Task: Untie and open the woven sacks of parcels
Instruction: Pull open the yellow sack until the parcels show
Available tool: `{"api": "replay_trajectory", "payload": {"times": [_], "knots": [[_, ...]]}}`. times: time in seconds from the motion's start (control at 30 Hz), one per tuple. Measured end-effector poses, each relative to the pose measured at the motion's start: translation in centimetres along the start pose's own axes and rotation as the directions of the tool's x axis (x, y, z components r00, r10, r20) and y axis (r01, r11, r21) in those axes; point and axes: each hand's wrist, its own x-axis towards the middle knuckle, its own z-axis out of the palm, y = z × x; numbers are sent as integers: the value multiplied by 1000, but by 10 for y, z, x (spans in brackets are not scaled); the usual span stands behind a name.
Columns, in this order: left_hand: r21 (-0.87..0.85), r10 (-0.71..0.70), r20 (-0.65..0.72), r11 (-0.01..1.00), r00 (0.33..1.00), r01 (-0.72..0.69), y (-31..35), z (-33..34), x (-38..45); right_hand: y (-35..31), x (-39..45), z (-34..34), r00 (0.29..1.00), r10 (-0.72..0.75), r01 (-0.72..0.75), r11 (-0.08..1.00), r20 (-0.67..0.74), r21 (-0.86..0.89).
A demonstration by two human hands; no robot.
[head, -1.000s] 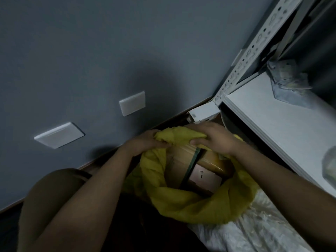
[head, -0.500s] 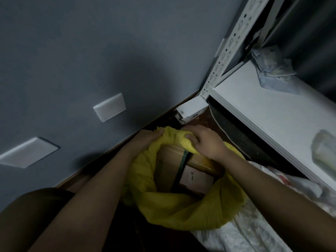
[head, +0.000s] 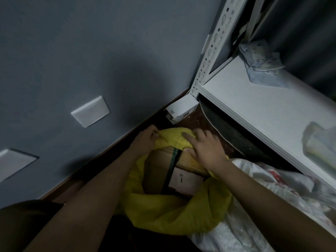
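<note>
A yellow woven sack (head: 169, 213) stands on the dark floor with its mouth open. Inside it lies a brown cardboard parcel (head: 158, 170) bound with a dark strap and bearing a pale label (head: 185, 180). My left hand (head: 145, 139) pinches the far left part of the sack's rim. My right hand (head: 205, 150) presses on the far rim with fingers spread, the thumb tucked under the yellow fabric. A white woven sack (head: 241, 231) lies beside the yellow one at lower right.
A blue-grey wall with two white switch plates (head: 90, 111) runs along the left. A white metal shelf rack (head: 269, 110) stands at right, holding crumpled packets (head: 260, 62) and a plastic bag (head: 320, 142). A small white box (head: 180, 110) sits by the rack's foot.
Both hands have slid along the sack's far rim. My right hand's fingers have spread out over the fabric. The view has tilted, so the rack and wall plates shifted in the frame.
</note>
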Motion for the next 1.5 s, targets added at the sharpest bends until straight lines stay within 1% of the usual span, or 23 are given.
{"api": "replay_trajectory", "payload": {"times": [0.07, 0.1, 0.17, 0.2, 0.27, 0.33, 0.4, 0.47, 0.57, 0.63, 0.67, 0.73, 0.8, 0.87, 0.97, 1.03, 1.1, 1.2, 1.27, 1.33, 1.37, 1.43, 1.5], "knots": [[-157, -110, 45, 981, 993, 116, 4, -3, 1, 3, 0, 8, 988, 151, -157, 946, 45, 284], [-194, -151, 74, 967, 986, 163, 7, -5, 0, 6, 8, 8, 960, 259, -275, 826, 101, 492], [-186, -167, 94, 965, 981, 182, 8, -6, -4, 12, 35, 4, 814, 408, -561, 362, 414, 745], [-82, -126, 73, 988, 989, 132, 9, -5, -6, 15, 46, -3, 714, 365, -680, 161, 597, 715], [228, 36, 97, 972, 995, -57, 7, 3, -6, 20, 53, -11, 619, 261, -773, 37, 741, 633], [363, 157, 158, 909, 975, -205, 0, 13, 1, 21, 53, -10, 662, 295, -732, 59, 689, 679], [260, 136, 133, 951, 982, -167, -4, 20, 8, 25, 40, -11, 748, 458, -643, 319, 481, 696], [204, 85, 66, 974, 994, -97, -8, 26, 14, 20, 19, -15, 822, 468, -569, 701, 324, 429], [111, 68, -40, 992, 997, -63, -1, 29, 21, -5, -12, -23, 789, 456, -546, 828, 412, 128], [-38, 34, -130, 999, 991, -39, 9, 21, 28, -4, -22, -22, 829, 426, -507, 846, 363, 165], [-97, 15, -168, 995, 986, -31, 15, 13, 34, 4, -21, -23, 869, 409, -484, 820, 277, 306], [-198, -27, -210, 980, 977, -15, 26, -4, 42, 23, -9, -33, 882, 450, -417, 611, 138, 673], [-256, -35, -277, 966, 960, -38, 35, -16, 48, 37, 7, -41, 841, 536, -310, 367, 73, 877], [-169, 1, -292, 984, 956, -52, 39, -21, 52, 43, 17, -31, 817, 562, -376, 345, 131, 860], [32, -43, -143, 998, 989, 48, 30, -17, 59, 39, 10, -8, 790, 530, -594, 538, 308, 598], [150, -109, -102, 981, 989, 124, 27, -9, 60, 33, -2, -7, 717, 615, -682, 522, 328, 512], [294, -38, -239, 949, 970, 110, 36, 2, 51, 25, -14, -10, 643, 702, -730, 441, 306, 522], [350, 197, -431, 936, 881, -38, 69, 27, 18, 16, -29, -14, 624, 724, -692, 338, 294, 638], [309, 227, -438, 947, 870, -92, 89, 47, -8, 15, -33, -20, 632, 734, -558, 209, 248, 803], [115, 116, -315, 990, 942, -84, 106, 58, -27, 17, -32, -31, 632, 719, -356, -64, 291, 932], [-74, 17, -198, 997, 980, -32, 114, 60, -31, 20, -31, -34, 650, 668, -265, -248, 363, 932], [-446, -137, 83, 881, 987, 159, 125, 62, -32, 26, -26, -27, 683, 500, -218, -557, 533, 801], [-536, -129, 202, 815, 971, 219, 122, 68, -24, 27, -21, -16, 672, 381, -254, -687, 635, 681]]}}
